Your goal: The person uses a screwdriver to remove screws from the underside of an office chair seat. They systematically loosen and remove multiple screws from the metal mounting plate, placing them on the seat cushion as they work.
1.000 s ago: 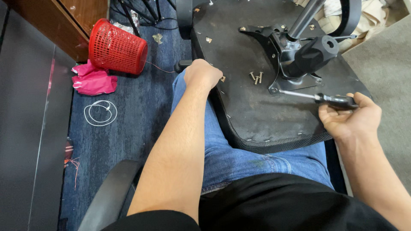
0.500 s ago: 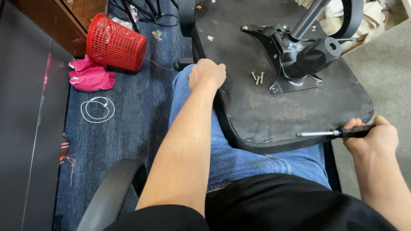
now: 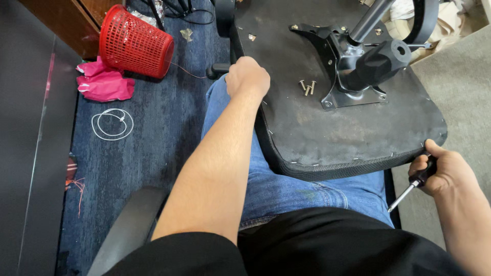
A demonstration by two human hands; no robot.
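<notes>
Black fabric covers the underside of an upturned office chair seat (image 3: 337,128), which fills the upper right of the frame and rests across the person's lap, over blue jeans (image 3: 286,191). Small staples dot its near edge.

The left hand (image 3: 248,77), at upper centre, is curled over the seat's left edge and grips it. The right hand (image 3: 444,171), at the lower right, sits just off the seat's near right corner and is clenched around the dark handle of a screwdriver (image 3: 415,184). The metal shaft points down and to the left, away from the seat, with its tip over the floor beside the person's thigh.

On the seat, toward the upper right, a metal mounting plate (image 3: 340,76) carries a bulky black knob (image 3: 376,64) and the chair's column (image 3: 371,20), which runs off the top edge. Three loose screws (image 3: 307,87) lie together on the fabric just left of the plate, between it and the left hand.

Dark blue carpet (image 3: 153,138) covers the floor on the left. A red mesh wastebasket (image 3: 135,43) lies tipped on its side in the upper left, with a crumpled pink cloth (image 3: 105,84) touching it below. Nearer, a loop of white wire (image 3: 112,124) lies on the carpet. A black armrest (image 3: 130,230) shows at the bottom left.
</notes>
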